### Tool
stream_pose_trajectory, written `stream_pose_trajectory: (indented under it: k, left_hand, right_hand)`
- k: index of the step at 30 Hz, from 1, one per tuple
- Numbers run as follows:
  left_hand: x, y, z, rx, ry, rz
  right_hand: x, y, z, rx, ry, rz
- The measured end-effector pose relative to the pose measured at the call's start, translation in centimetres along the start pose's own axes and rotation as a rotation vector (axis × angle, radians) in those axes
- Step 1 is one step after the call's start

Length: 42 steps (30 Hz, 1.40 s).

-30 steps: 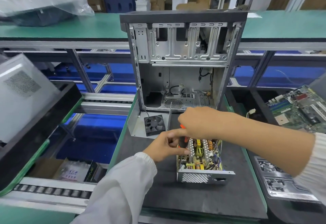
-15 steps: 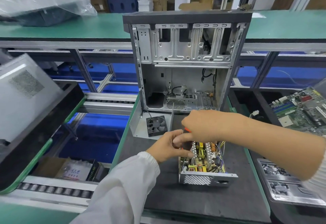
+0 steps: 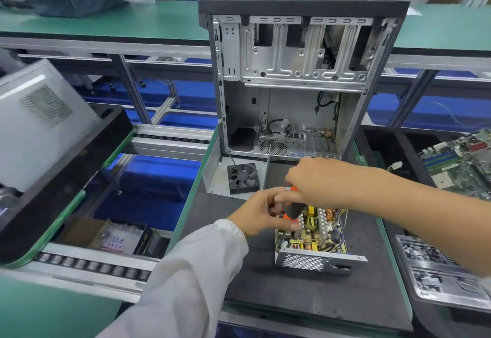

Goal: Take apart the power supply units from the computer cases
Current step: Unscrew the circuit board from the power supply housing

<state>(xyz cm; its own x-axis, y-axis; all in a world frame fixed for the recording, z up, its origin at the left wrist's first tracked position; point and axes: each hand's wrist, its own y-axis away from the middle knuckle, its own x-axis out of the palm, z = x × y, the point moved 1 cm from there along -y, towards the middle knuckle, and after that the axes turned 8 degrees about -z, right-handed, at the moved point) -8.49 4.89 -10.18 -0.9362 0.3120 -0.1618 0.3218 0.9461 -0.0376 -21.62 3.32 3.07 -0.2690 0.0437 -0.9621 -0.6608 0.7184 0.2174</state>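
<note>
- The open grey metal power supply box [image 3: 316,242], its yellow circuit board showing, sits on the dark worktop mat [image 3: 305,295], just in front of the tall empty silver computer case [image 3: 300,77].
- The right hand [image 3: 316,178] has a closed grip round an orange and black screwdriver [image 3: 292,208] over the box.
- The left hand [image 3: 261,215] curls its fingers at the screwdriver beside the box.
- A small black fan [image 3: 243,178] lies near the case.

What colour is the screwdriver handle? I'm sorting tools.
Orange and black screwdriver handle, seen in the head view.

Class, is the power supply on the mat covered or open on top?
Open: the power supply has no lid, so its circuit board and coils show.
</note>
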Motion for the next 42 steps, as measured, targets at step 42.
stream_pose_trajectory:
  k: [42]
  left_hand:
    - [0.2,3.7,6.7,-0.313,-0.018,-0.429]
  right_hand:
    - [-0.6,0.5,-3.3,0.107,-0.458,-0.278]
